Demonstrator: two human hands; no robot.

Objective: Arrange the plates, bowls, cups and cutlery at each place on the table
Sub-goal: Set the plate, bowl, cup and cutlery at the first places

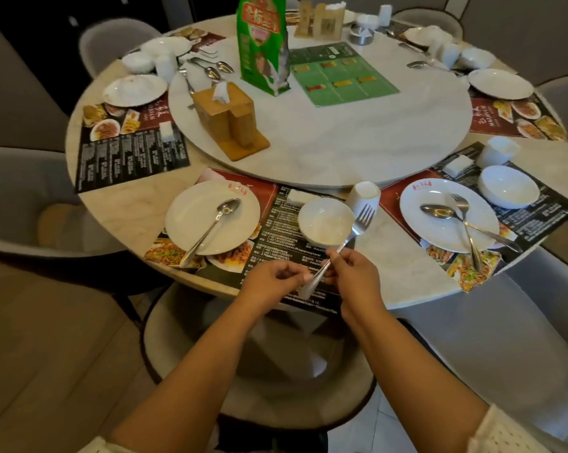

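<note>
Both hands at the near edge, right (353, 273) pinching the fork (348, 238) by its handle, tines up over the bowl (325, 222), left (271, 276) loosely curled touching the handle end, plate (212, 217) with spoon (210, 230) just left.

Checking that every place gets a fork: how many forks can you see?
2 clearly. One fork is gripped in the right hand over the near bowl; another fork lies crossed with a spoon on the right plate. Far, blurred cutlery may hide more.
</note>
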